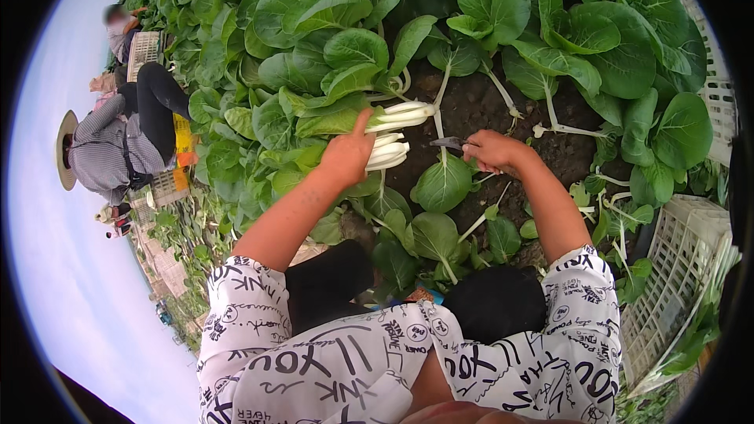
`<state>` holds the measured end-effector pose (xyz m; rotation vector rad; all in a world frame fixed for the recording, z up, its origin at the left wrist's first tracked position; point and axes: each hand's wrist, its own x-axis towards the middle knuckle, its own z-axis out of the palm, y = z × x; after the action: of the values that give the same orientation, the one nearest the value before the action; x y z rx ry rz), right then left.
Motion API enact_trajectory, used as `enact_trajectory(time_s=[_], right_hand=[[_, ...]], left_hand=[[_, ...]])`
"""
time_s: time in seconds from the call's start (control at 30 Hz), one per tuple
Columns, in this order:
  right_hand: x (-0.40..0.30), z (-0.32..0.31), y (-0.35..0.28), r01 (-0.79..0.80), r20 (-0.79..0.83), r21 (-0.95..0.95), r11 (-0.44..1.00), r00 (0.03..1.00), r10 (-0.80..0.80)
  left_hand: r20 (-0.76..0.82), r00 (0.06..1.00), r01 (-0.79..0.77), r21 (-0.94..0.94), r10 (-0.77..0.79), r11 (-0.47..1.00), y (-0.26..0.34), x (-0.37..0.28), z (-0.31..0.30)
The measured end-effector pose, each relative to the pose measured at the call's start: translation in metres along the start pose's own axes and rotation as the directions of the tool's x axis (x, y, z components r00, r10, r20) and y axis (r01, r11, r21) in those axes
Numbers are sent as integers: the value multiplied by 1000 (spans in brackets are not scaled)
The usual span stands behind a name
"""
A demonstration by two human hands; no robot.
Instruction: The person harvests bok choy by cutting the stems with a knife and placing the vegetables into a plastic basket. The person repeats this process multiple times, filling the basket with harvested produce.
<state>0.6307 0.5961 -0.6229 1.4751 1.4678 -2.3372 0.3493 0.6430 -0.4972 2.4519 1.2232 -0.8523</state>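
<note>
My left hand [349, 153] grips heads of bok choy [406, 115], its index finger lying across the upper one. Their white stem bases point right, and the green leaves spread left into the crop. A small knife [449, 142] is in my right hand [493, 151], its dark blade directed left towards the stems but apart from them. Under the blade lies a loose leaf [443, 184] with a long pale stalk on dark soil [471, 91]. More detached leaves [435, 235] are scattered below, near my knees.
Standing bok choy plants [330, 41] fill the upper and left area. A pale plastic crate [677, 282] stands at the lower right, another crate [716, 70] at the upper right edge. To the left, a person in a straw hat [118, 141] bends by the rows; other people are farther off.
</note>
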Motion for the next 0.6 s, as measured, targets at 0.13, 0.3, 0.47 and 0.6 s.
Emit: enact_trajectory(time_s=[0.13,0.3,0.47,0.6], right_hand=[[-111,38,21,445,-562,381,810,807,-179],[-184,78,-64,916,-726,283,284,398,-561],[-254,108,-117,807,-814,149,571,428,-393],[-303,136,-138,775,-812,11,632,376,-446]], left_hand=[[-66,986,-166,-387,152,907,32,-66,-82],[-275,883,-453,-709,380,541,64,-125,-121],[-418,764,-608,-720,491,335,102,-159,-124],[-506,738,-648,-714,446,264,133,-188,-120]])
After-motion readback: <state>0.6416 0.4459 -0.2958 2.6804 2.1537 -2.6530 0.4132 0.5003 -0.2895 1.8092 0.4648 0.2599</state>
